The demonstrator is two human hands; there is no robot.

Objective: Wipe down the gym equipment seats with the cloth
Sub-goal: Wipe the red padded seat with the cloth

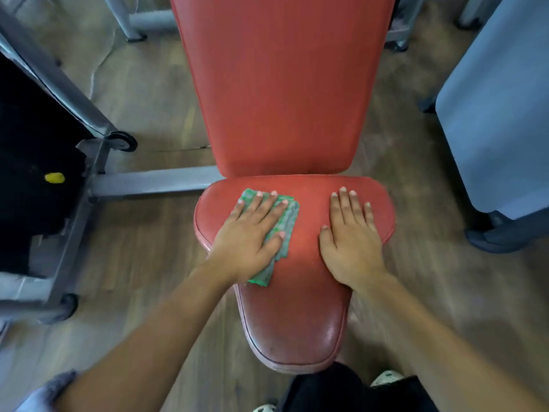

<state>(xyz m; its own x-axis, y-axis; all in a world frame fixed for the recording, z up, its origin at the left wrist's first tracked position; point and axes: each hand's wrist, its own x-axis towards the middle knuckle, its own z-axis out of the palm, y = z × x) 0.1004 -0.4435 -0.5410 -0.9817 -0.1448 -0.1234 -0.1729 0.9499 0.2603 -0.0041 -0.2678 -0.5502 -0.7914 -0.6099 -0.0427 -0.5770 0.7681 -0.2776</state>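
The left hand [252, 233], fingers flat, presses the cloth [292, 217] on the seat [297, 322]; the right hand [352, 242] lies flat, empty. Even, overlapping strokes toward the near end should serve.

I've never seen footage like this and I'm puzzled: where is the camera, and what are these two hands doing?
The picture comes from a camera worn on a person's head, looking down at their bare arms; there is no robot. Below is a red gym seat, its backrest beyond. The left hand presses flat on a green cloth lying on the seat. The right hand lies flat on the bare seat beside it, holding nothing. Grey metal frames stand on the wooden floor.
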